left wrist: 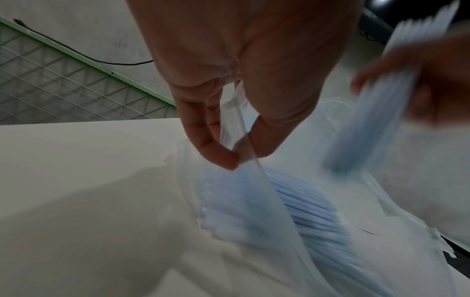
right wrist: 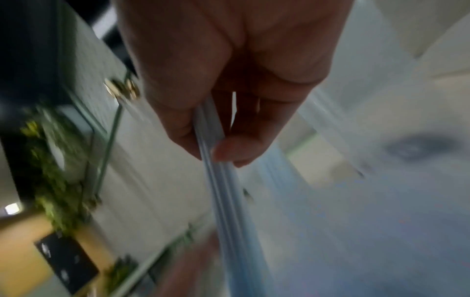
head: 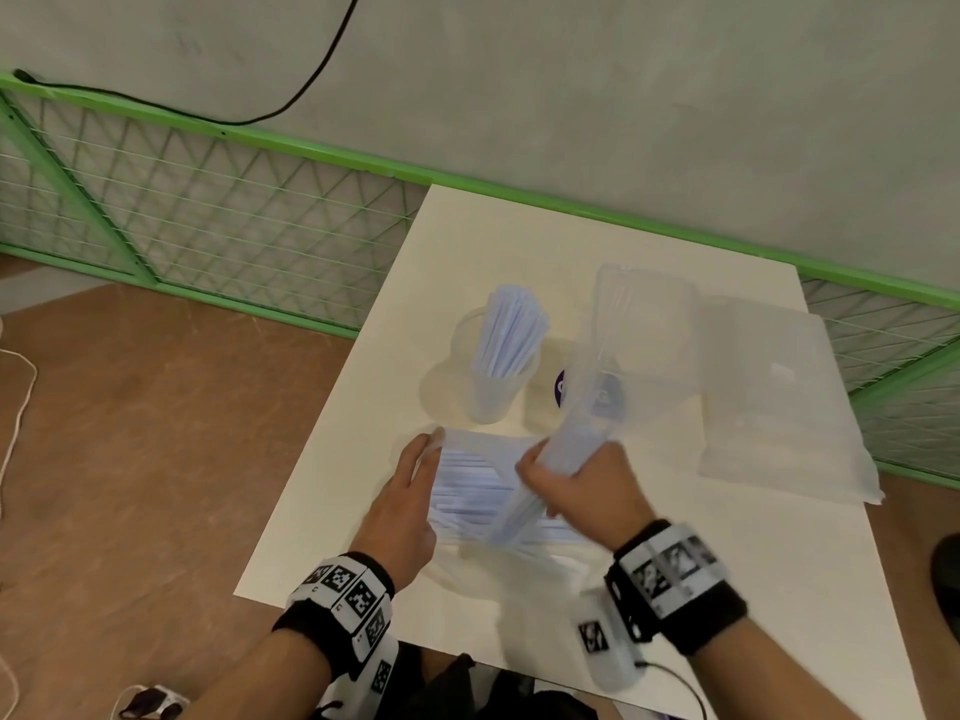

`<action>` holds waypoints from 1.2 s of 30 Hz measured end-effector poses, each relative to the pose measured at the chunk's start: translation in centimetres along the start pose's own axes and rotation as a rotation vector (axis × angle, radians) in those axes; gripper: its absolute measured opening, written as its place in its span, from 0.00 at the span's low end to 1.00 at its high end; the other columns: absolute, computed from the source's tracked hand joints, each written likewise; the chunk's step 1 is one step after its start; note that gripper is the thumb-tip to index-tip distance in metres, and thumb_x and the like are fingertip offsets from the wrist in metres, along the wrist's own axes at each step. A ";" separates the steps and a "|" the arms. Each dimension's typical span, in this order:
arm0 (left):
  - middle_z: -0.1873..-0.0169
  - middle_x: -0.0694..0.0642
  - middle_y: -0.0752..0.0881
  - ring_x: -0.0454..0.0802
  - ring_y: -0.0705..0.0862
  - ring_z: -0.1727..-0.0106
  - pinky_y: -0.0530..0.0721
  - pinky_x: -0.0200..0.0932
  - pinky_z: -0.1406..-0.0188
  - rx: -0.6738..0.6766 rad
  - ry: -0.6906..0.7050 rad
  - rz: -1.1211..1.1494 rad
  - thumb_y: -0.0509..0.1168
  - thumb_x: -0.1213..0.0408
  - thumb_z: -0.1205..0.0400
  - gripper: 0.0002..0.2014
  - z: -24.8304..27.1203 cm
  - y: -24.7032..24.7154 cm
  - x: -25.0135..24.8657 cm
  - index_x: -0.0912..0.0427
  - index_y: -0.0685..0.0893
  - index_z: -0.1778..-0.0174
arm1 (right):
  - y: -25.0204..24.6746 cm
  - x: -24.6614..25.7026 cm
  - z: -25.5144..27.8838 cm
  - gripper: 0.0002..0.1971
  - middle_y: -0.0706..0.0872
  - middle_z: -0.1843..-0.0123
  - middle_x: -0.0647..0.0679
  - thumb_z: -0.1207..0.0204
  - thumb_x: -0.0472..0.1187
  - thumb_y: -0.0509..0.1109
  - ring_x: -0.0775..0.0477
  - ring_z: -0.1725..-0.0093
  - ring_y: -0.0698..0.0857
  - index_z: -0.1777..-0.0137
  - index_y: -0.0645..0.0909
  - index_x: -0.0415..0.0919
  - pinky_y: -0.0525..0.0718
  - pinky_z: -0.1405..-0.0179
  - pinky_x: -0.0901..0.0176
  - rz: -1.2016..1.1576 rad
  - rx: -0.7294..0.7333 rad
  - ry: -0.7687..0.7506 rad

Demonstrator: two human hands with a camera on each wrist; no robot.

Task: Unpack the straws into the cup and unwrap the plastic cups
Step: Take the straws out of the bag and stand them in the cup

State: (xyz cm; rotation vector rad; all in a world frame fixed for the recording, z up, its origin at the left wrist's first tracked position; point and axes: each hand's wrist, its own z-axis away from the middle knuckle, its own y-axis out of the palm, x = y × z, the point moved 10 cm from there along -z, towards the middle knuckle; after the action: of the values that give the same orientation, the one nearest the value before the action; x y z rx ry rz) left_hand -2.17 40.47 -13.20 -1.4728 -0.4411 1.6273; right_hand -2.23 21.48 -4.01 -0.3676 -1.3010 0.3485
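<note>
Right hand (head: 576,483) grips blurred, seemingly several straws (head: 563,444); left hand (head: 410,491) pinches bag (left wrist: 244,180).

Two hands over the table: one left hand (head: 402,504), one right hand (head: 582,483). One white table (head: 727,563). One clear cup (head: 488,376) standing upright, stuffed with pale blue straws (head: 511,330), too many and too tightly packed to count. One open plastic bag (head: 467,491) of further straws, likewise uncountable. One fistful of straws (head: 569,433), number blurred. One wrapped stack of plastic cups (head: 644,319), count inside unclear. One flat clear bag (head: 779,402). Two wristbands. One black cable (head: 311,80).
</note>
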 end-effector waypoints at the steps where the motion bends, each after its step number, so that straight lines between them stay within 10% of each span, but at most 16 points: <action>1: 0.16 0.43 0.47 0.47 0.77 0.58 0.76 0.36 0.59 0.002 -0.001 0.000 0.64 0.82 0.28 0.49 0.0 0.0 0.0 0.47 0.50 0.14 | -1.7 2.7 -0.7 0.08 0.87 0.71 0.40 0.30 0.35 0.76 0.51 0.75 0.84 0.69 0.85 0.35 0.83 0.73 0.59 -0.024 -0.034 -0.041; 6: 0.16 0.41 0.46 0.47 0.79 0.56 0.75 0.35 0.59 0.016 0.004 0.029 0.63 0.81 0.27 0.50 0.0 0.1 0.0 0.45 0.48 0.14 | -9.0 13.6 -5.0 0.04 0.89 0.72 0.44 0.31 0.40 0.76 0.49 0.74 0.88 0.67 0.87 0.46 0.87 0.66 0.59 0.025 -0.286 -0.272; 12: 0.17 0.37 0.44 0.45 0.77 0.57 0.72 0.31 0.61 0.024 -0.024 0.051 0.61 0.82 0.27 0.51 -0.1 0.1 0.2 0.41 0.44 0.14 | -6.7 13.4 -12.5 0.06 0.91 0.65 0.48 0.32 0.46 0.75 0.52 0.68 0.89 0.61 0.88 0.45 0.90 0.56 0.51 0.234 -0.246 -0.212; 17: 0.16 0.37 0.44 0.44 0.72 0.58 0.70 0.31 0.60 0.030 -0.037 0.049 0.61 0.82 0.26 0.51 0.0 0.0 0.2 0.41 0.43 0.15 | -2.9 9.3 -14.5 0.36 0.85 0.39 0.50 0.38 0.61 0.82 0.51 0.42 0.84 0.33 0.80 0.46 0.80 0.41 0.58 0.313 -0.101 -0.074; 22: 0.17 0.35 0.43 0.44 0.73 0.58 0.71 0.31 0.59 0.033 -0.056 0.050 0.61 0.82 0.26 0.52 0.0 -0.1 0.2 0.41 0.43 0.14 | -5.6 10.2 -13.5 0.53 0.70 0.25 0.50 0.47 0.70 0.81 0.44 0.25 0.66 0.21 0.66 0.54 0.69 0.26 0.45 0.246 -0.257 -0.130; 25: 0.17 0.35 0.42 0.44 0.75 0.56 0.73 0.33 0.58 0.037 -0.051 0.046 0.61 0.82 0.27 0.52 -0.1 0.0 0.2 0.41 0.43 0.14 | -7.0 10.9 -12.4 0.47 0.67 0.23 0.50 0.40 0.70 0.77 0.44 0.24 0.63 0.22 0.66 0.54 0.67 0.27 0.45 0.249 -0.357 -0.174; 29: 0.16 0.38 0.43 0.44 0.74 0.56 0.71 0.32 0.58 0.038 -0.040 0.036 0.61 0.82 0.27 0.52 -0.1 0.1 -0.1 0.42 0.44 0.14 | -7.8 12.8 -8.8 0.18 0.80 0.38 0.49 0.27 0.44 0.69 0.53 0.44 0.79 0.37 0.80 0.46 0.77 0.44 0.59 0.154 -0.462 -0.430; 32: 0.16 0.39 0.44 0.47 0.77 0.53 0.71 0.32 0.57 0.040 -0.039 0.037 0.60 0.83 0.27 0.51 0.0 0.2 -0.2 0.42 0.44 0.14 | -3.5 13.0 -4.2 0.12 0.87 0.57 0.50 0.34 0.33 0.62 0.56 0.64 0.80 0.56 0.84 0.43 0.76 0.59 0.66 0.189 -0.283 -0.605; 36: 0.15 0.41 0.44 0.50 0.79 0.54 0.71 0.35 0.59 0.044 -0.046 0.029 0.60 0.83 0.27 0.51 0.1 0.5 -0.2 0.44 0.46 0.14 | 7.4 4.6 -0.4 0.13 0.86 0.54 0.48 0.28 0.37 0.58 0.45 0.55 0.84 0.52 0.84 0.44 0.82 0.53 0.51 0.562 0.219 -0.448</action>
State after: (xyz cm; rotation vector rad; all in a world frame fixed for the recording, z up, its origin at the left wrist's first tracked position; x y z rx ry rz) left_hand -2.45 40.06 -13.48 -1.4172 -0.4092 1.6863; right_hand -1.11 30.09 -3.43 -0.4835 -1.5611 1.0877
